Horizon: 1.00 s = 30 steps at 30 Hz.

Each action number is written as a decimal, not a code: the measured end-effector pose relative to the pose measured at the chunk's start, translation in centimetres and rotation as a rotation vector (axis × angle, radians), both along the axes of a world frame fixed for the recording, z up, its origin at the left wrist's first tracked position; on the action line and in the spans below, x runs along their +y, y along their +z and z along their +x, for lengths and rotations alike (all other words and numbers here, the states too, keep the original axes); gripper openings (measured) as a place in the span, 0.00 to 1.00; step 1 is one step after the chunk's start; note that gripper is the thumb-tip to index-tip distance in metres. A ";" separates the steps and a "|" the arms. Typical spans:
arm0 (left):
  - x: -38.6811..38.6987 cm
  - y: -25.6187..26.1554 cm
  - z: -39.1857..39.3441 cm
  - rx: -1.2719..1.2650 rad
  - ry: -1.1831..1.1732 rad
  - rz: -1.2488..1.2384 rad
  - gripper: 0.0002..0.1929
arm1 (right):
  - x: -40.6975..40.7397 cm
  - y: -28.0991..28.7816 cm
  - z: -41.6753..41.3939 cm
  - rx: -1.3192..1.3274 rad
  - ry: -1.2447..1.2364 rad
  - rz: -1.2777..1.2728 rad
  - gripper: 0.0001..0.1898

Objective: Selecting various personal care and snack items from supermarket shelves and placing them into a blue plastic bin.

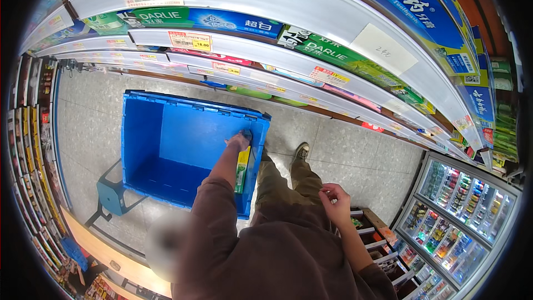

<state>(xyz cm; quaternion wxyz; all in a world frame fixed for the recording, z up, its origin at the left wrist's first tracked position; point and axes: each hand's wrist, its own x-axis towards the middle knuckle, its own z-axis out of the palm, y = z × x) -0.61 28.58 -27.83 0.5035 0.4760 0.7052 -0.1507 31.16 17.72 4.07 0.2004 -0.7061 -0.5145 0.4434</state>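
My left hand (238,141) reaches into a large blue plastic crate (141,133), at its right side, with the fingers around a small dark item (247,134) that is partly hidden. Just below that hand, a yellow and green box (242,170) leans along the crate's right wall. The rest of the visible crate interior is bare blue plastic. My right hand (335,200) hangs in front of my right thigh, its fingers loosely curled, and nothing shows in it.
Shelves of toothpaste boxes (166,17) cross the top. A blue-grey stool (111,195) stands left of the crate, near a wooden counter (112,254). Glass-door drinks coolers (458,200) stand at right, with a dark rack (374,233) near my right arm. Stocked shelves (35,150) line the left.
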 end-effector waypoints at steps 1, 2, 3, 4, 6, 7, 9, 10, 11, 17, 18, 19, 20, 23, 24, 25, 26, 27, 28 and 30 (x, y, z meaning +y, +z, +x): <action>-0.3 -0.4 -0.2 0.017 0.032 0.006 0.30 | 0.2 0.1 -0.1 0.007 -0.003 -0.001 0.13; -0.6 -0.6 -0.7 0.022 0.035 0.009 0.30 | 0.3 0.1 -0.3 0.012 0.000 0.003 0.13; -0.2 0.8 -0.7 -0.022 -0.007 0.038 0.30 | 0.3 0.2 -0.2 0.009 -0.004 0.004 0.13; 0.2 1.6 -0.5 -0.067 -0.050 0.069 0.30 | 0.3 0.3 -0.2 0.006 -0.008 0.007 0.13; -0.4 -0.5 -1.3 -0.120 0.041 0.110 0.28 | 0.8 0.6 -0.4 0.010 0.009 0.025 0.12; -1.1 -1.6 -2.4 -0.169 0.140 0.147 0.27 | 1.2 0.8 -0.7 0.017 0.036 0.038 0.12; -3.3 -2.9 -3.8 -0.119 0.184 0.267 0.24 | 2.0 0.8 -1.2 0.060 0.038 0.067 0.12; -4.3 -3.2 -4.3 -0.071 0.229 0.373 0.21 | 2.3 0.9 -1.5 0.101 0.039 0.082 0.12; -3.6 -1.4 -3.4 -0.087 0.213 0.387 0.21 | 2.7 1.1 -1.3 0.089 0.023 0.099 0.12; -1.5 14.2 -0.6 -0.211 0.435 0.838 0.10 | 6.7 3.8 0.6 0.034 0.029 0.445 0.11; -1.1 17.6 0.2 -0.206 0.433 0.854 0.10 | 7.5 4.7 1.0 0.002 0.005 0.566 0.11; -0.4 21.1 1.2 -0.329 0.491 0.980 0.09 | 8.5 5.7 1.4 -0.030 -0.019 0.689 0.11; 0.3 24.7 2.1 -0.451 0.547 1.106 0.09 | 9.8 6.6 1.7 -0.030 -0.016 0.802 0.12; 3.1 33.9 4.1 -0.590 0.548 1.342 0.19 | 13.6 11.8 1.1 0.046 -0.030 0.879 0.17; 4.3 36.4 4.7 -0.623 0.549 1.393 0.22 | 15.3 12.7 0.6 0.132 -0.026 0.932 0.20; 5.4 39.2 5.5 -0.658 0.583 1.368 0.25 | 17.1 13.5 0.3 0.218 -0.021 0.982 0.24; 6.5 40.8 5.9 -0.763 0.625 1.438 0.25 | 18.5 13.8 0.1 0.255 0.008 0.890 0.27; 7.2 42.6 6.3 -0.684 0.559 1.439 0.24 | 19.6 14.5 0.2 0.282 0.031 0.799 0.31; 7.9 43.8 7.0 -0.678 0.577 1.475 0.23 | 21.0 14.6 0.2 0.312 0.027 0.754 0.31; 7.8 44.7 8.0 -0.668 0.589 1.519 0.22 | 23.3 15.2 -0.2 0.365 0.032 0.632 0.28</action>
